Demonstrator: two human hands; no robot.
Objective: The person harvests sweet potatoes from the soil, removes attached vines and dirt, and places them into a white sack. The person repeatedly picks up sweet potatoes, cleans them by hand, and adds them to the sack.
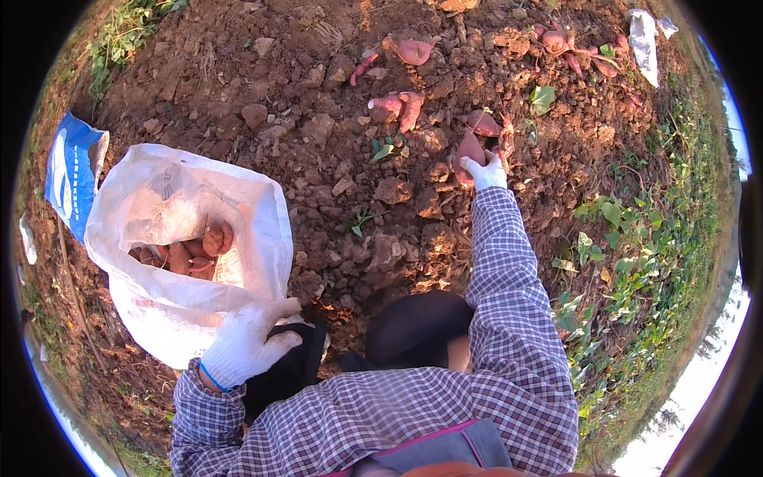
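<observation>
My right hand (486, 171), in a white knit glove, grips a reddish sweet potato (470, 149) at the soil. More sweet potatoes (484, 123) of the same cluster touch it just beyond. My left hand (256, 340), gloved in white with a blue cuff edge, rests by the near rim of a white woven sack (197, 292), thumb and fingers apart, holding nothing that I can see. The sack stands open at the left, with several sweet potatoes (180, 257) inside. Two sweet potatoes (411, 112) lie on the soil beyond my hands.
Cloddy brown soil (322, 179) with stones surrounds the sack. Other sweet potatoes (414, 52) and a cluster (557, 42) lie farther off. A blue and white bag (74, 173) stands left, a white bag (644, 47) lies far right. Green vines (626, 268) cover the right side.
</observation>
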